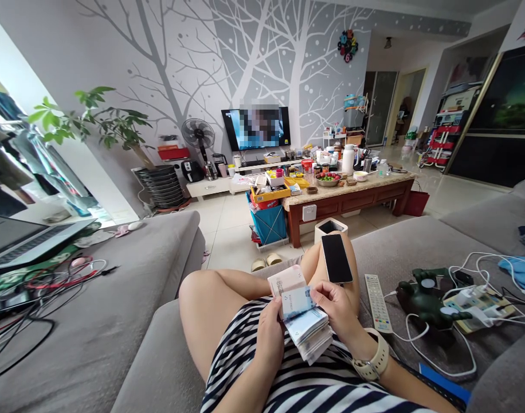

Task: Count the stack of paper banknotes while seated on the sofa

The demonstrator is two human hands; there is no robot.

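Note:
A thick wad of banknotes (309,335), pale with blue and greyish printing, is held over my lap. My left hand (270,332) closes around its left side, the thumb pressed on top. Between the thumb and fingers of my right hand (336,307), the right edge of a blue-and-white banknote (294,303) is pinched. A pinkish banknote (287,280) sticks out beyond it, away from me. Just past my right hand, a phone (336,258) with a dark screen rests on my right leg. A pale watch (376,355) is on my right wrist.
On the sofa to the right lie a remote control (377,303), a dark green figure (430,301) and a power strip (480,310) with white cables. At left are a laptop (39,238) and tangled cables (34,304). A cluttered coffee table (352,198) stands ahead.

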